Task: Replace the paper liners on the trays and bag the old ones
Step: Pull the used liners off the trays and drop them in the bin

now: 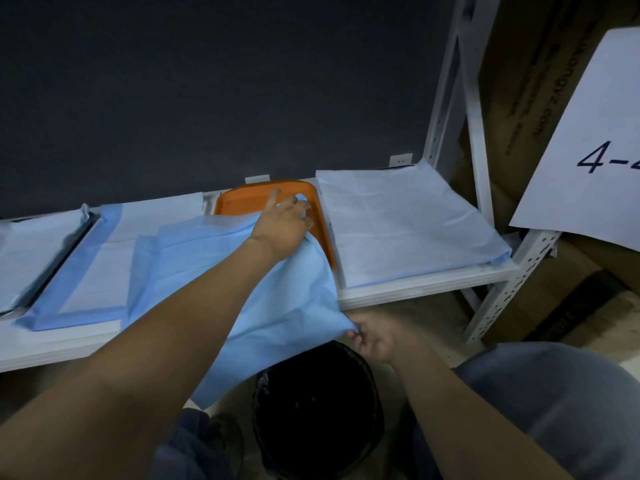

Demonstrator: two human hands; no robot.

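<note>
The orange tray (273, 199) sits on the white shelf (415, 285), near its back edge, midway along. Only the tray's far rim, left corner and right rim show; the rest is hidden under a blue liner (277, 306) and the left hand (285, 221). This liner drapes off the tray, over the shelf's front edge, and hangs down toward the bin (318, 410) on the floor. Its lower end is cut from sight behind the left forearm.

The left hand lies on the liner's far corner over the tray, fingers curled into the paper; whether it pinches or only presses cannot be told. The right hand (372, 337), below the shelf's front edge, is closed on the liner's right corner, pinching it between thumb and fingers. Motion blur softens its outline.

The bin holds a black bag; its inside is too dark to read.

To the right of the tray, a flat liner stack (408, 223) covers the shelf's right end, reaching its front edge. To the left, a bordered sheet (90, 271) lies flat, partly overlapped by the hanging liner. Further left, a metal tray (52, 258) with paper in it is cut off by the frame's left side.

A white paper sign (588, 140) at the right, marked "4-", is cropped. Cardboard boxes (519, 81) behind the shelf post carry print too blurred to read.
</note>
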